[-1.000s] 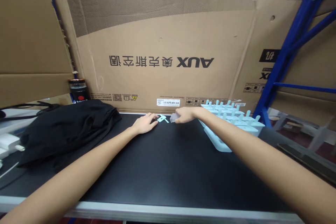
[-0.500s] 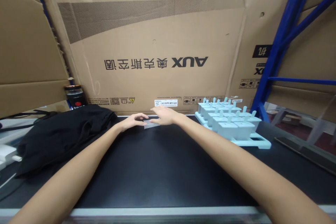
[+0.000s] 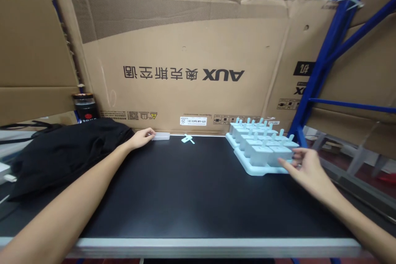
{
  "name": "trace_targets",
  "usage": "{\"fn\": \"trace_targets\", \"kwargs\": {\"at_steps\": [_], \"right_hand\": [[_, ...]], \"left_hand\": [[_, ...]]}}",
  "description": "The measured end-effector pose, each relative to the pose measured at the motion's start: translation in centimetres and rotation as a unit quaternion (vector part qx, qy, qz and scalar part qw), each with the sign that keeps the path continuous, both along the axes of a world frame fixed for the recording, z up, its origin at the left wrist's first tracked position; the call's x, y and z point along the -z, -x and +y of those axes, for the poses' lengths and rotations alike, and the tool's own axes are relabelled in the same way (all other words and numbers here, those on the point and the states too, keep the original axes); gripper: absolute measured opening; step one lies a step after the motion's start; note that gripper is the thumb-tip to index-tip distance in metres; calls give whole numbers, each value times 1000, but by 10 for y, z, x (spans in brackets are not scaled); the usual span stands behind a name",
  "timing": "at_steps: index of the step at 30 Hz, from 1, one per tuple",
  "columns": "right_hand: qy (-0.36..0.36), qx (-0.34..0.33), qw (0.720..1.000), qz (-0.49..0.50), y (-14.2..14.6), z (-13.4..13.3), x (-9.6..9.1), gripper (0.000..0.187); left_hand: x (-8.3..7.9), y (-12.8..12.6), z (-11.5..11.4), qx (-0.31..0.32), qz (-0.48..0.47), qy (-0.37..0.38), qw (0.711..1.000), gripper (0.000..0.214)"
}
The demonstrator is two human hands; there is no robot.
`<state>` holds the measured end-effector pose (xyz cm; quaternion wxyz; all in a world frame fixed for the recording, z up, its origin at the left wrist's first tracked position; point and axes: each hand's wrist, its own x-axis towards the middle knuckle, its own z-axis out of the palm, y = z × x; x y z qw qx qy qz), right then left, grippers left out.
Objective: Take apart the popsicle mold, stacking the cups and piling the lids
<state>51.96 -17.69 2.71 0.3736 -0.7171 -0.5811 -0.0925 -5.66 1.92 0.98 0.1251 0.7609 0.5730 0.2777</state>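
Observation:
At the back edge of the table, my left hand [image 3: 142,138] has its fingers closed on the near end of a small, translucent whitish oblong piece [image 3: 161,136]. To its right lies a light-blue ice-pop stick lid [image 3: 187,139]. My right hand [image 3: 306,167] is at the front right corner of a light-blue ice-pop mold set [image 3: 258,148]. Thumb and curled fingers are apart around the corner mold [image 3: 276,156]; whether they touch it I cannot tell. Several molds with upright stick handles stand in the light-blue rack [image 3: 255,170].
A black cloth bag [image 3: 68,152] covers the table's left side, with a dark jar [image 3: 86,107] behind it. A large cardboard panel [image 3: 182,49] closes off the back. A blue shelf post [image 3: 324,53] rises behind the rack. The table's pale front edge [image 3: 216,245] runs along the bottom.
My hands have parted. The right one has moved from the whitish piece to the rack; the left has shifted left with the piece. The blue stick lid now shows on the table.

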Motion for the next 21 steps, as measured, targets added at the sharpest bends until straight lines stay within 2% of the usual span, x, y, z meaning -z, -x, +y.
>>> {"fn": "trace_targets", "kwargs": {"at_steps": [3,5,8,15,18,21], "right_hand": [[102,-21,994,-14,-3,9,4,60],[167,5,984,-62,4,12,-3,54],[203,56,971,-117,18,11,-16,57],[192,69,966,-157,31,4,-16,62],[160,77,977,-121,28,6,-15,64],[115,76,988,-77,25,5,-26,61]], "left_hand": [[6,-2,3,-12,30,-31,999,35],[9,-3,4,-16,52,-42,998,35],[11,-5,5,-21,87,-52,995,37],[15,-3,7,-43,141,-58,987,34],[16,-3,7,-53,156,-65,984,34],[16,-5,4,-67,164,-71,982,36]]}}
